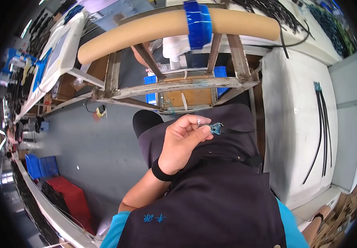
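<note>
My left hand [182, 138] is pinched closed, thumb against fingers, on a small teal piece [216, 128] held above my dark apron [215, 190]; a black strap [238, 132] runs off it to the right. My right hand [325, 211] reaches out low on the right, beside stacked brown pieces [337, 225]; I cannot tell whether it grips anything. On the white tabletop [283, 124] to my right lie long black straps [324, 136] joined at a teal end. Ahead of me stands a worn frame [186, 84], with a cardboard tube [145, 35] wrapped in blue tape [199, 25] across its top. Blue plastic [220, 74] shows either side of a wooden board [195, 98] within the frame. Farther left, a blue crate [42, 166] sits on the grey floor [104, 153], its contents too dark to tell. Near it is a red box [74, 202], dark bundles [54, 195] against its side.
</note>
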